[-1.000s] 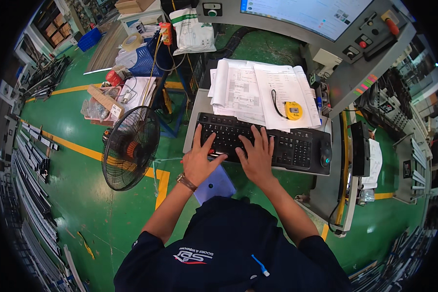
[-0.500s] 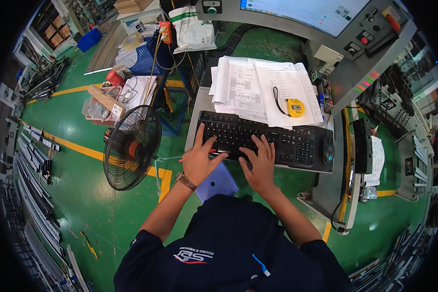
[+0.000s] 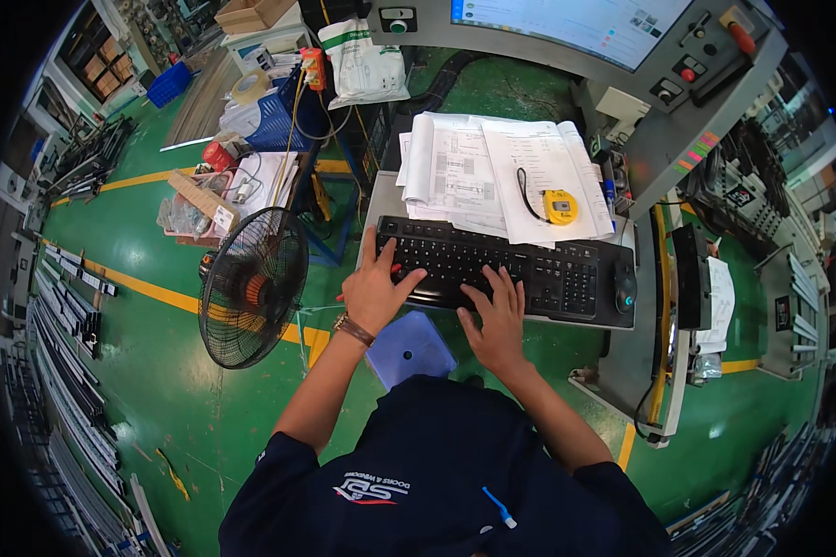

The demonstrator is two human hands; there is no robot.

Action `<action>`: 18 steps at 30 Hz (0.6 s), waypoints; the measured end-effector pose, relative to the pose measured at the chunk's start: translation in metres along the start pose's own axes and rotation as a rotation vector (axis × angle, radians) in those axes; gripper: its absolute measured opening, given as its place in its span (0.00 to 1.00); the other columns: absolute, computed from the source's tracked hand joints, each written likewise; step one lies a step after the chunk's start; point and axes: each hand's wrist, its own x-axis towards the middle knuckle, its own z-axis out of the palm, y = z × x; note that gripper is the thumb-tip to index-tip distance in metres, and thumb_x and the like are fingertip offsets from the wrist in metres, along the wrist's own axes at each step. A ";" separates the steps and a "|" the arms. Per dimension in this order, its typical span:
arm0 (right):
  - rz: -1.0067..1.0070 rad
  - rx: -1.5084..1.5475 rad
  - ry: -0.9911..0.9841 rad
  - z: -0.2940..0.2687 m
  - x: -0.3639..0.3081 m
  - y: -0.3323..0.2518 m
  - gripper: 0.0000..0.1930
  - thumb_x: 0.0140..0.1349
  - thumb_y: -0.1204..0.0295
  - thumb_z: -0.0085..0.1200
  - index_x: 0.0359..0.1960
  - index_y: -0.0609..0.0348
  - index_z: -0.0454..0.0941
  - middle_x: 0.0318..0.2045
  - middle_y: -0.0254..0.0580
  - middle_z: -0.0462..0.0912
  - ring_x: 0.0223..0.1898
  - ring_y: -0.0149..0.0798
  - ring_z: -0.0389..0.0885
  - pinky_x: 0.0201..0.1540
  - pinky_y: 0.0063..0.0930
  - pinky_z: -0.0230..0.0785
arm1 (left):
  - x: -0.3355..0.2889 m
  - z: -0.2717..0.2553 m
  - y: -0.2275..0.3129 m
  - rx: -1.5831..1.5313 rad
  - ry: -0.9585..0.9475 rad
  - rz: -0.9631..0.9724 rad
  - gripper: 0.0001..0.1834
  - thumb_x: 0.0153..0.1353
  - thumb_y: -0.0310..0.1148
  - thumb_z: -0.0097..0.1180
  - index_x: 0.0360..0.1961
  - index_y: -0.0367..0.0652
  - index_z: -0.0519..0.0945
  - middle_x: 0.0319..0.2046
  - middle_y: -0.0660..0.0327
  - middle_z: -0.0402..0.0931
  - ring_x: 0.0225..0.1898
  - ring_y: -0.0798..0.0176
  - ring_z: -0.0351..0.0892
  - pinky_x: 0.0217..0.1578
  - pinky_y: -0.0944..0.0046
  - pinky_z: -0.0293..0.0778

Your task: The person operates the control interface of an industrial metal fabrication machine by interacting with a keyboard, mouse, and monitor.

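Fingers of the left hand (image 3: 377, 290) and right hand (image 3: 498, 320) lay spread on the black keyboard (image 3: 506, 266), gripping nothing. Keyboard sat on the worktop (image 3: 378, 200), papers (image 3: 492, 172) at twelve o'clock, mouse (image 3: 625, 285) at three. Typing appeared under way; completion could not be judged.

Grey console shelf (image 3: 622, 357) carries keyboard (image 3: 506, 269), mouse (image 3: 625, 286), papers (image 3: 478, 172).

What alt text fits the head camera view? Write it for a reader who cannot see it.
Seen from above, a person's left hand and right hand rest on a black keyboard at a grey machine console. Paper drawings and a yellow tape measure lie behind the keyboard, a mouse sits at its right end, and a floor fan stands to the left.
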 end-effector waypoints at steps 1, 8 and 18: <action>0.004 0.004 -0.003 0.000 0.000 0.001 0.21 0.73 0.63 0.69 0.66 0.48 0.87 0.79 0.52 0.70 0.86 0.62 0.58 0.87 0.69 0.42 | 0.001 0.001 0.000 0.021 0.011 0.025 0.45 0.62 0.64 0.76 0.69 0.40 0.84 0.84 0.43 0.63 0.53 0.37 0.92 0.46 0.44 0.90; -0.004 -0.014 0.014 -0.002 0.001 0.004 0.22 0.72 0.62 0.69 0.66 0.48 0.87 0.79 0.53 0.70 0.85 0.63 0.59 0.87 0.70 0.43 | 0.003 0.004 0.025 -0.026 0.002 0.158 0.42 0.62 0.62 0.77 0.69 0.46 0.85 0.84 0.41 0.63 0.47 0.40 0.95 0.42 0.46 0.90; 0.015 -0.011 -0.008 -0.003 -0.006 0.004 0.23 0.73 0.60 0.68 0.68 0.45 0.87 0.81 0.53 0.68 0.86 0.64 0.58 0.88 0.68 0.42 | 0.000 0.010 0.038 0.018 -0.089 0.230 0.43 0.60 0.63 0.78 0.70 0.49 0.86 0.85 0.43 0.62 0.45 0.40 0.95 0.40 0.47 0.91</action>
